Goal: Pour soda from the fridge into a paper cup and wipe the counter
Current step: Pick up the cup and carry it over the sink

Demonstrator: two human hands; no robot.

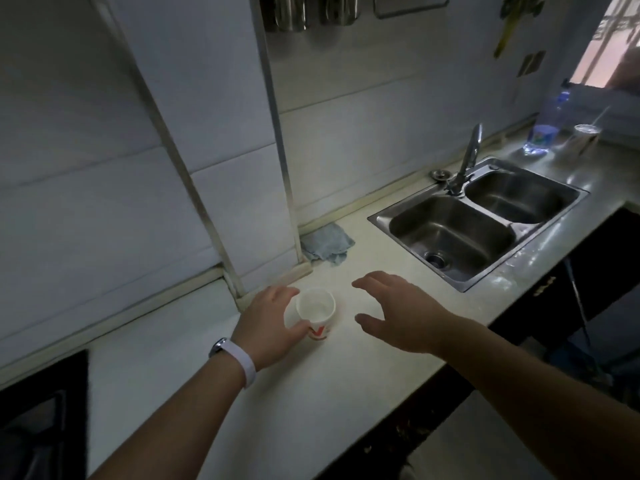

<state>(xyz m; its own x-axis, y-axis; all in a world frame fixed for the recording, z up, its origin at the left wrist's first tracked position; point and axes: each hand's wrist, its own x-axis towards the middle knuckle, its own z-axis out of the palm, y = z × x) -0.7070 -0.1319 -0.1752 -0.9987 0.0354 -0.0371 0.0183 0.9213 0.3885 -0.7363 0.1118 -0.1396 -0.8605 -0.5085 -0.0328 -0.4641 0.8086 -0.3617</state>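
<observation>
A white paper cup with a red mark stands upright on the pale counter; its inside looks empty. My left hand, a white band on its wrist, curls around the cup's left side with fingers touching it. To the right of the cup my right hand hovers with fingers spread and nothing in it. A crumpled light-blue cloth lies on the counter against the wall, behind the cup. No soda bottle or fridge is in sight.
A steel double sink with a tap is set into the counter at the right. Beyond it stand a clear plastic bottle and a cup with a straw. A dark stove edge is at the lower left.
</observation>
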